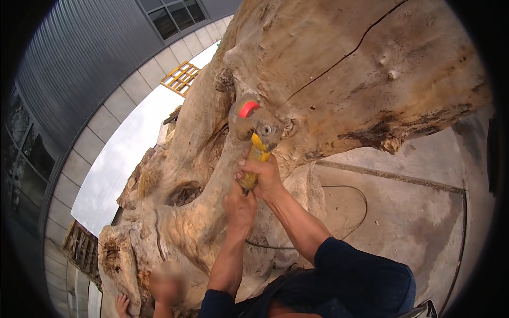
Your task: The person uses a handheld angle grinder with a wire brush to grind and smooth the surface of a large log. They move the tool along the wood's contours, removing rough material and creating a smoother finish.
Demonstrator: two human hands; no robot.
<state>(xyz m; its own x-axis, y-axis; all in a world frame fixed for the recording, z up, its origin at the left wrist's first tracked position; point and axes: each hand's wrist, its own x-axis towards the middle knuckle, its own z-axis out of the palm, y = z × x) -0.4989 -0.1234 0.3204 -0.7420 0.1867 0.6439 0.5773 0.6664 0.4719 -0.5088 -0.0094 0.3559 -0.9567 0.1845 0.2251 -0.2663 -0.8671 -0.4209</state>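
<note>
The head view shows a yellow-and-grey angle grinder [260, 152] with a red-centred disc [247, 109], set among the knotted limbs of a huge pale-brown tree trunk [328, 100]. The right hand [265, 174] has its fingers curled around the yellow body; the left hand [240, 205] has its fingers closed around the tail end. The step in hand looks like grinding the bare wood near a knot, though whether the disc touches it I cannot tell. The next move seems to call for a firm double grip and a steady disc angle over the curved surface. A thin black cable [366, 205] loops over the grey concrete floor [408, 233] and passes by the right forearm, where it could snag. At lower left, another person's hand [122, 305] rests on the wood, well apart from the disc; a brown wooden pallet [82, 250] stands beyond.
</note>
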